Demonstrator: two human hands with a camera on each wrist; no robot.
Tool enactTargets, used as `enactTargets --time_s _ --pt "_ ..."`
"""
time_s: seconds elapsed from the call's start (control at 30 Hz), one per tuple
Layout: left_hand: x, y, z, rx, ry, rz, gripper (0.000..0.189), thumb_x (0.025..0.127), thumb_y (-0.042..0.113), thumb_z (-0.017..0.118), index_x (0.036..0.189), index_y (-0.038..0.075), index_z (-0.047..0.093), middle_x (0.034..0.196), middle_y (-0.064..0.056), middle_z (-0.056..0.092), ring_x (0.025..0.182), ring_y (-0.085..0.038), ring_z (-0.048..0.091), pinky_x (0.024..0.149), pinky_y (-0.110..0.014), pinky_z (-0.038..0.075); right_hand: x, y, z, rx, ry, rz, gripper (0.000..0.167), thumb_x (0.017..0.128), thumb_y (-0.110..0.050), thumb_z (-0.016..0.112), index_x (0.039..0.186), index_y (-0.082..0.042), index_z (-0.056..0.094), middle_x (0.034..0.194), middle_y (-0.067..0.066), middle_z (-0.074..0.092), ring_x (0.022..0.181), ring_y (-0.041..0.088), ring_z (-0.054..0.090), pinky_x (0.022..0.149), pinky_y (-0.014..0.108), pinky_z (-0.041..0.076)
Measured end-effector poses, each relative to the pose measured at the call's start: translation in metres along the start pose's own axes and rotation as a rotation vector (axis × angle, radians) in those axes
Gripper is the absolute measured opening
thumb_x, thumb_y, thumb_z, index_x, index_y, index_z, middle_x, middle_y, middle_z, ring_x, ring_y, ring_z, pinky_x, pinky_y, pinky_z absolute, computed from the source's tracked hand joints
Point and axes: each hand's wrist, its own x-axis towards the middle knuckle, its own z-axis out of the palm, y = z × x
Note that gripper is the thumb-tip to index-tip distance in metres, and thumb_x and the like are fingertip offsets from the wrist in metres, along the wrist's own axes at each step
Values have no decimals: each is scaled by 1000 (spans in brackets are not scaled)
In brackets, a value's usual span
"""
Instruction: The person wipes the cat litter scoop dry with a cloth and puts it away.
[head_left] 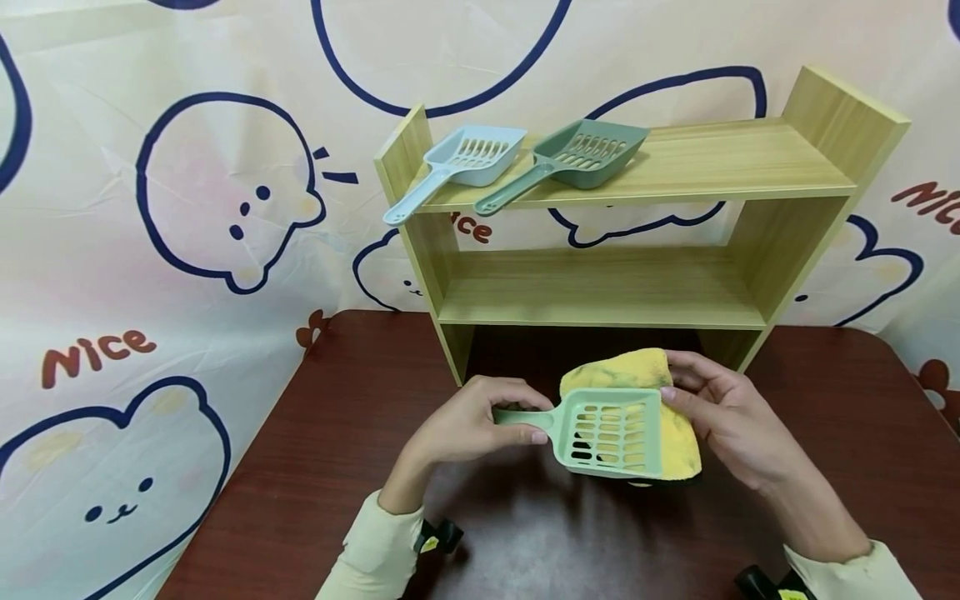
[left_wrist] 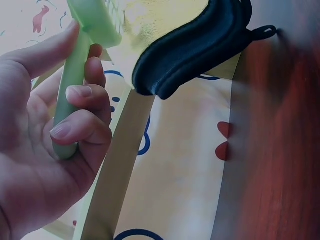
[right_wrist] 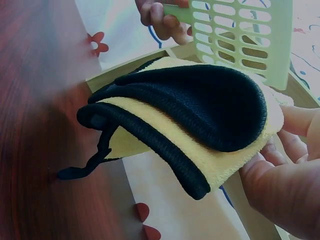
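Note:
My left hand (head_left: pixel 472 421) grips the handle of a light green slotted litter scoop (head_left: pixel 609 433), its fingers curled round the handle in the left wrist view. The scoop is held above the table with its slotted pan toward the right hand. Behind the pan, my right hand (head_left: pixel 727 417) holds a folded yellow cloth (head_left: pixel 681 442) with black edging and a black hanging loop (right_wrist: pixel 75 172). The right thumb lies at the pan's far edge, and the cloth shows through the slots. In the right wrist view, thumb and fingers pinch the cloth's side.
A wooden shelf unit (head_left: pixel 600 325) stands at the back of the dark red-brown table (head_left: pixel 315 467). On its top board lie a light blue litter scoop (head_left: pixel 480 154) and a dark green one (head_left: pixel 592 154), handles over the front edge. A cartoon-printed backdrop (head_left: pixel 225 333) hangs behind.

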Motion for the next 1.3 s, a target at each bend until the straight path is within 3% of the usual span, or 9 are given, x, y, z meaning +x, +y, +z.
enactTargets --time_s 0.2,0.4,0.83,1.3 --pt "6 2 5 -31 -5 11 27 91 12 86 117 9 79 105 -3 77 94 -4 65 85 -24 54 1 5 -1 52 -59 -35 49 110 9 44 152 -13 56 133 -1 72 103 14 78 76 31 65" --pt "8 4 8 -49 -13 6 28 91 10 86 118 7 79 105 -5 77 94 -3 64 85 -23 53 0 7 0 51 -67 -23 50 110 9 45 153 -14 55 135 -1 71 104 14 78 77 31 64" --pt "-1 -4 0 -25 2 -14 25 92 13 86 116 11 80 105 0 78 96 -6 67 86 -25 55 -4 -2 -7 35 -22 20 46 111 6 46 152 -13 55 129 -2 73 99 15 79 72 35 66" --pt "-5 -5 -5 -43 13 -45 25 92 12 86 116 11 81 106 -1 78 96 -7 67 86 -25 54 -6 -5 -13 34 -72 31 48 111 7 43 153 -14 55 130 0 73 102 17 80 73 37 66"
